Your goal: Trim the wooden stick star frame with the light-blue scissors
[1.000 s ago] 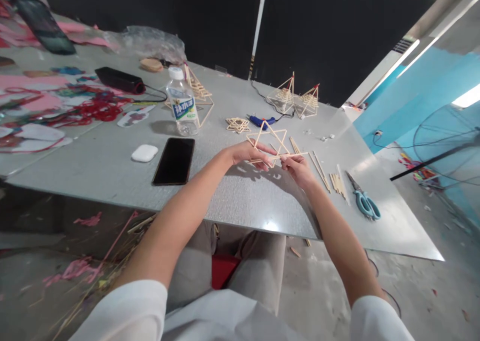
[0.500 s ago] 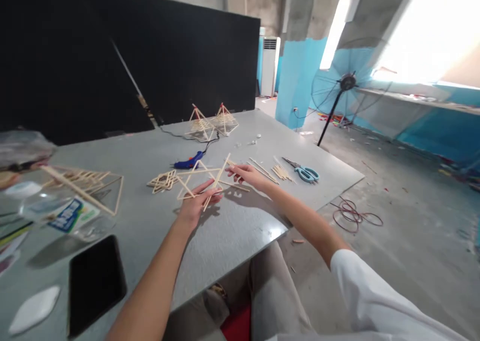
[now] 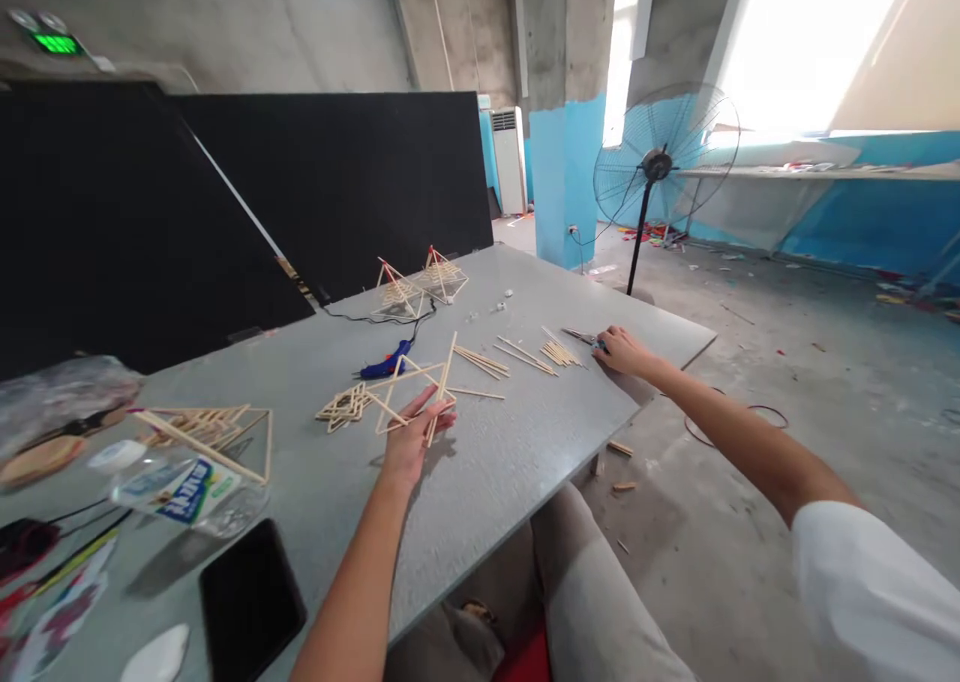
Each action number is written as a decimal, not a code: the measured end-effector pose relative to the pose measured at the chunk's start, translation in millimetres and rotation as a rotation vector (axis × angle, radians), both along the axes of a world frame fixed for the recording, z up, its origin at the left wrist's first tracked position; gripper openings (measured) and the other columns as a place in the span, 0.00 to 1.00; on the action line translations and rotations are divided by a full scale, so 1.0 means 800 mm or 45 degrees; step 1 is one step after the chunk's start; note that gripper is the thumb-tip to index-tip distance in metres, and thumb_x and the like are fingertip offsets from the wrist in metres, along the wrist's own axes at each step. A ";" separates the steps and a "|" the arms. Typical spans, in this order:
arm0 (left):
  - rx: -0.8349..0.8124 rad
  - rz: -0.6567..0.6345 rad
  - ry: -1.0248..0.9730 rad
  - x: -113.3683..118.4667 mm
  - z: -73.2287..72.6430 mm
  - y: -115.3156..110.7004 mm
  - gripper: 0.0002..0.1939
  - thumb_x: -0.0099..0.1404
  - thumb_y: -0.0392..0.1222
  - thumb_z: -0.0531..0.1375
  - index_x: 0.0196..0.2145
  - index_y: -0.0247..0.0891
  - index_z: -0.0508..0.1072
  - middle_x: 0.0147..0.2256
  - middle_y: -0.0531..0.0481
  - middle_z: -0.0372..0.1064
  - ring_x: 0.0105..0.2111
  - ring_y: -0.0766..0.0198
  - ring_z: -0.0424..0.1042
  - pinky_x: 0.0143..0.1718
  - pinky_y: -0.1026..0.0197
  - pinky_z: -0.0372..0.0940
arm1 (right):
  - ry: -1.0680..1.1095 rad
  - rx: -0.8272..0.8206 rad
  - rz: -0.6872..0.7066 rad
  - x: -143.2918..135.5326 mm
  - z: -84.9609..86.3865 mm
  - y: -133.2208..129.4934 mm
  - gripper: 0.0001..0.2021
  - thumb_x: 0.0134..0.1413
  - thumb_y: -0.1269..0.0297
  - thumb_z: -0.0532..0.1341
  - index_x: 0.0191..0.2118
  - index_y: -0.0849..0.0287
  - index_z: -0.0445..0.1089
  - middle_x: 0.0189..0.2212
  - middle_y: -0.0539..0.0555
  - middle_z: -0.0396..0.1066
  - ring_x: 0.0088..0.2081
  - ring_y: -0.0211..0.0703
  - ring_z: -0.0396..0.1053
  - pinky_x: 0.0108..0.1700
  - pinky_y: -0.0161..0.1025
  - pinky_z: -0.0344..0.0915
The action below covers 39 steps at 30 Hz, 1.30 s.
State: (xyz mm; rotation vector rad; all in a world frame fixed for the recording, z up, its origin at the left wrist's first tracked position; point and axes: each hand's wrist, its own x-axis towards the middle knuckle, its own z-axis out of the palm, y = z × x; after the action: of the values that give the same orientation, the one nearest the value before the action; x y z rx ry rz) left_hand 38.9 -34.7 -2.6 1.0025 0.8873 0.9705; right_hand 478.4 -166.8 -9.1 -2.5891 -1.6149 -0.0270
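Note:
Near the middle of the table, my left hand [image 3: 417, 432] is closed on a frame of thin wooden sticks [image 3: 390, 405], with some sticks standing up between the fingers. My right hand [image 3: 624, 352] reaches to the table's right side and closes over the handles of the scissors [image 3: 579, 336], whose blades point left. Between the hands lie loose sticks [image 3: 481, 362] and a pile of short sticks [image 3: 561, 353]. A blue glue gun [image 3: 385, 362] lies behind the held frame. Flat stick shapes [image 3: 345, 407] are left of my left hand.
Two stick pyramids [image 3: 397, 290] stand at the back of the table [image 3: 487, 482]. On the left are a plastic bottle [image 3: 187, 492], a larger stick frame [image 3: 259, 447], a phone [image 3: 252, 602] and a white object [image 3: 156, 654]. A fan [image 3: 657, 165] stands beyond the table.
My right hand has moved right, from beside the held frame to the scissors, and closed over their handles. My left hand still holds the frame. The camera view has shifted.

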 end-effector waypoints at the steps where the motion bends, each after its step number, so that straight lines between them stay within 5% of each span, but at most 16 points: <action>1: 0.014 -0.005 0.023 0.000 0.000 -0.002 0.30 0.61 0.31 0.72 0.62 0.29 0.78 0.37 0.44 0.86 0.28 0.62 0.84 0.34 0.65 0.81 | -0.012 0.003 -0.008 0.000 -0.003 -0.002 0.22 0.75 0.54 0.70 0.65 0.59 0.74 0.64 0.62 0.76 0.60 0.55 0.79 0.61 0.57 0.80; 8: 0.127 -0.162 0.185 -0.005 0.015 -0.011 0.32 0.50 0.40 0.79 0.53 0.29 0.83 0.37 0.38 0.86 0.29 0.58 0.84 0.35 0.61 0.79 | 0.013 -0.083 -0.009 0.017 0.002 -0.021 0.22 0.74 0.54 0.70 0.64 0.61 0.75 0.63 0.63 0.76 0.59 0.55 0.79 0.60 0.56 0.81; 15: 0.203 -0.248 0.312 -0.058 0.037 0.001 0.35 0.44 0.46 0.83 0.50 0.35 0.85 0.39 0.40 0.86 0.32 0.54 0.84 0.40 0.57 0.79 | 0.142 -0.190 -0.050 0.014 0.008 -0.022 0.22 0.74 0.54 0.70 0.64 0.61 0.75 0.63 0.63 0.76 0.58 0.55 0.79 0.60 0.56 0.81; 23: 0.225 -0.191 0.363 -0.119 0.034 0.005 0.36 0.42 0.54 0.83 0.47 0.36 0.85 0.38 0.40 0.86 0.31 0.54 0.83 0.42 0.54 0.79 | 0.621 0.023 -0.119 -0.005 0.056 -0.017 0.21 0.75 0.53 0.70 0.64 0.59 0.75 0.63 0.60 0.76 0.59 0.57 0.79 0.60 0.57 0.81; 26: 0.222 -0.176 0.338 -0.133 0.031 0.012 0.35 0.41 0.54 0.83 0.46 0.37 0.85 0.38 0.41 0.86 0.31 0.53 0.83 0.42 0.52 0.80 | 0.925 0.168 -0.021 -0.045 0.064 -0.008 0.21 0.75 0.52 0.69 0.63 0.59 0.75 0.60 0.60 0.77 0.56 0.53 0.80 0.58 0.55 0.82; 30: 0.219 -0.079 0.229 -0.152 0.026 0.024 0.39 0.42 0.53 0.82 0.52 0.36 0.84 0.39 0.43 0.86 0.31 0.54 0.83 0.41 0.52 0.81 | 1.326 0.350 0.202 -0.149 0.050 0.027 0.23 0.75 0.44 0.67 0.52 0.62 0.78 0.46 0.57 0.81 0.43 0.46 0.81 0.47 0.47 0.82; 35: 0.183 0.004 0.139 -0.175 0.024 0.025 0.39 0.41 0.51 0.82 0.50 0.34 0.84 0.37 0.42 0.86 0.28 0.56 0.82 0.37 0.54 0.80 | 1.666 0.439 0.511 -0.290 0.017 0.085 0.34 0.53 0.28 0.74 0.41 0.58 0.73 0.32 0.54 0.79 0.32 0.43 0.78 0.35 0.40 0.75; 39: 0.194 0.020 0.098 -0.184 0.030 0.024 0.34 0.42 0.51 0.82 0.47 0.34 0.86 0.36 0.42 0.86 0.27 0.55 0.81 0.37 0.52 0.80 | 1.752 0.371 0.679 -0.349 -0.002 0.117 0.36 0.45 0.27 0.78 0.37 0.56 0.70 0.24 0.45 0.69 0.26 0.36 0.65 0.29 0.37 0.63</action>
State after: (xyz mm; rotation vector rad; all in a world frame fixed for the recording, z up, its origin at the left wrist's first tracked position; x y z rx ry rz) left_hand -108.0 -15.3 21.3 1.1701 0.8959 1.0301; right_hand 198.8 -72.8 -10.5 -1.1980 -1.3726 1.1340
